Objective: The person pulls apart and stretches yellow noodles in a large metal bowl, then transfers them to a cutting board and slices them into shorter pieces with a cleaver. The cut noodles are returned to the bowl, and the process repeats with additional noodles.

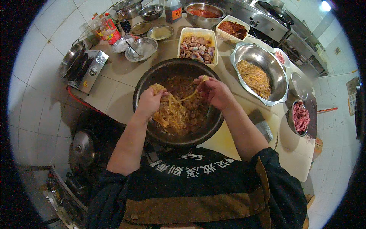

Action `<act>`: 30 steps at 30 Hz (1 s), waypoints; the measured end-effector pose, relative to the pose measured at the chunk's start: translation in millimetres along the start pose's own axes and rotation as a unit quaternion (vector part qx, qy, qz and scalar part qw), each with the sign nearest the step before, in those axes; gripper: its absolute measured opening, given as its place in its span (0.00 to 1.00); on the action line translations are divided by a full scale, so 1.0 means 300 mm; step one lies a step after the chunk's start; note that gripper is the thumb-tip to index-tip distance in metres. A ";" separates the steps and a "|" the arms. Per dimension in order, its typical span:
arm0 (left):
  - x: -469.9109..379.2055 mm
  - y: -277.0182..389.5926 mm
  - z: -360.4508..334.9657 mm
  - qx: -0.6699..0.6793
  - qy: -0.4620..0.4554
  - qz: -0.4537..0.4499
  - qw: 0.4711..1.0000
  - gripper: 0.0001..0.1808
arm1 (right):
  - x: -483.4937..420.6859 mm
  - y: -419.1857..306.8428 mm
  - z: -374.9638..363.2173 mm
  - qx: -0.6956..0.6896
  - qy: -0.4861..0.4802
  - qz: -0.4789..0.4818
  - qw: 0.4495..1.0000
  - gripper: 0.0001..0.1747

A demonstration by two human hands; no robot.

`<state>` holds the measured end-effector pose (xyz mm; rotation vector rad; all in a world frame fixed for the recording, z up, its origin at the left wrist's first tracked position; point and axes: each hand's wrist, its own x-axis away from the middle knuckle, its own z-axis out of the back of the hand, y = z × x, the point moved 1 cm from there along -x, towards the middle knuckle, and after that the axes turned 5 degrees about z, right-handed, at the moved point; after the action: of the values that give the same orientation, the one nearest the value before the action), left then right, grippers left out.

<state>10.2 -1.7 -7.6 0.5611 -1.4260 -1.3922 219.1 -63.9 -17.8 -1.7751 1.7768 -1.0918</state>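
Observation:
A wide dark pot (213, 134) stands before me, partly filled with brownish liquid. Over its left half, my left hand (149, 100) grips a bundle of long yellowish strands (171, 114), which look like intestines, their lower part hanging into the pot. My right hand (213, 92) pinches one end of a strand above the pot's right side. That strand stretches between both hands. To the right, a steel basin (273, 67) with handles holds a pile of similar strands (253, 77).
Behind the pot are a tub of raw gizzard-like meat (197, 50), a tub of chopped red chilli (233, 29) and seasoning bowls (141, 50). A portable gas stove (93, 68) stands left. Rightward are a cleaver (261, 126) and a bowl of red meat (300, 117).

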 end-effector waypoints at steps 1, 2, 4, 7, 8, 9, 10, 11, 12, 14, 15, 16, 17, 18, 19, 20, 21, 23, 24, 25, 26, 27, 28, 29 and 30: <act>0.000 -0.002 0.005 -0.005 0.031 0.003 1.000 0.08 | 0.012 -0.036 -0.028 -0.005 0.021 0.006 1.000 0.11; 0.000 -0.002 0.009 -0.003 0.046 0.000 0.999 0.08 | 0.025 -0.068 -0.059 0.036 0.024 0.007 0.999 0.12; -0.002 0.004 0.014 0.096 -0.014 0.020 0.995 0.08 | 0.058 -0.113 -0.118 0.169 -0.035 0.021 0.985 0.13; -0.003 0.021 0.009 0.206 -0.087 0.028 0.974 0.09 | 0.092 -0.120 -0.198 0.271 -0.115 0.022 0.955 0.12; -0.005 0.028 0.002 0.244 -0.110 0.023 0.963 0.10 | 0.094 -0.107 -0.222 0.277 -0.132 0.000 0.952 0.11; -0.006 0.032 -0.011 0.266 -0.118 0.024 0.956 0.11 | 0.090 -0.093 -0.243 0.283 -0.150 -0.025 0.947 0.11; -0.004 0.033 -0.026 0.299 -0.132 0.024 0.945 0.11 | 0.077 -0.070 -0.262 0.262 -0.134 -0.061 0.954 0.11; -0.001 0.036 -0.038 0.332 -0.167 0.006 0.928 0.12 | 0.064 -0.055 -0.278 0.265 -0.150 -0.037 0.952 0.11; 0.009 0.036 -0.043 0.342 -0.217 -0.027 0.914 0.12 | 0.050 -0.042 -0.288 0.268 -0.157 -0.020 0.950 0.11; 0.019 0.030 -0.059 0.372 -0.225 -0.002 0.901 0.12 | 0.038 -0.034 -0.272 0.269 -0.126 0.000 0.955 0.12; 0.022 0.027 -0.067 0.386 -0.230 0.011 0.893 0.12 | 0.028 -0.030 -0.262 0.294 -0.105 0.008 0.950 0.12; 0.024 0.025 -0.072 0.359 -0.222 0.010 0.907 0.13 | 0.014 -0.028 -0.252 0.319 -0.084 0.018 0.944 0.13; 0.023 0.022 -0.077 0.363 -0.217 0.022 0.906 0.12 | 0.002 -0.024 -0.242 0.343 -0.063 0.028 0.937 0.13; 0.023 0.018 -0.081 0.369 -0.212 0.034 0.904 0.12 | -0.005 -0.014 -0.232 0.320 -0.053 0.040 0.945 0.13; 0.023 0.017 -0.085 0.382 -0.235 0.016 0.894 0.12 | -0.012 -0.005 -0.221 0.298 -0.044 0.053 0.952 0.13; 0.017 0.012 -0.083 0.360 -0.205 0.049 0.909 0.11 | -0.018 0.003 -0.210 0.270 -0.038 0.062 0.960 0.13; 0.012 0.011 -0.082 0.345 -0.203 0.052 0.915 0.10 | -0.028 0.010 -0.200 0.286 -0.034 0.069 0.955 0.13; 0.005 0.011 -0.075 0.316 -0.205 0.052 0.925 0.09 | -0.047 0.024 -0.181 0.313 -0.003 0.055 0.948 0.14; 0.003 0.013 -0.071 0.301 -0.209 0.049 0.929 0.08 | -0.047 0.031 -0.167 0.238 -0.022 0.014 0.971 0.16; 0.002 0.016 -0.067 0.279 -0.200 0.065 0.937 0.08 | -0.042 0.039 -0.150 0.167 -0.009 -0.051 0.985 0.17; 0.004 0.024 -0.065 0.319 -0.230 0.057 0.917 0.08 | -0.035 0.048 -0.139 0.071 -0.031 -0.104 0.992 0.19; 0.006 0.034 -0.062 0.351 -0.248 0.066 0.900 0.07 | -0.027 0.058 -0.128 0.117 -0.029 -0.111 0.987 0.19; 0.006 0.046 -0.060 0.383 -0.265 0.074 0.882 0.07 | -0.021 0.072 -0.126 0.142 -0.057 -0.109 0.982 0.19; 0.006 0.058 -0.060 0.377 -0.256 0.060 0.888 0.07 | -0.014 0.085 -0.121 0.180 -0.053 -0.124 0.974 0.19; 0.005 0.069 -0.061 0.372 -0.246 0.048 0.893 0.07 | -0.006 0.093 -0.121 0.231 -0.138 -0.152 0.951 0.18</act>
<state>32.2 -6.6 8.4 0.6193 -2.3988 -0.8957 173.9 -56.5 -16.7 -1.8212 1.0034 -1.1850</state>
